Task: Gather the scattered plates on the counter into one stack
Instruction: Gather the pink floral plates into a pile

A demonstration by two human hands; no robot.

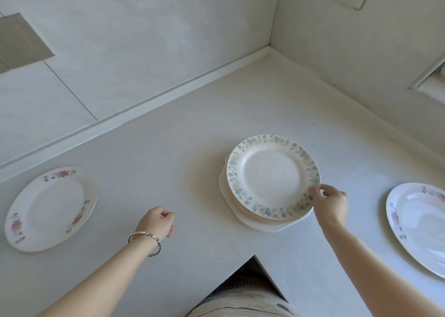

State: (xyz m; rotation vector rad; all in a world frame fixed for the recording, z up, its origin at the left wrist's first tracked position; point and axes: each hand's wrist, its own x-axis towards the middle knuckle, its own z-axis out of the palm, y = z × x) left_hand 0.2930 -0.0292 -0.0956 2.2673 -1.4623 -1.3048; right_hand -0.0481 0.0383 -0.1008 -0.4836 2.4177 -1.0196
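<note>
Blue-rimmed top plate [272, 177]: right grip [331, 204] pinches rim.

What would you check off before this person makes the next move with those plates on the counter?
1. Blue-rimmed plate settled on the stack: cannot tell; the right hand pinches its near rim.
2. Stack lined up: not ok; the bottom plate sticks out on the left and near sides.
3. Left hand free for a pickup: ok; it holds nothing.
4. All plates gathered: not ok; the left flowered plate and the right flowered plate lie apart on the counter.
5. Right flowered plate fully in sight: not ok; the picture's edge cuts it off.
</note>
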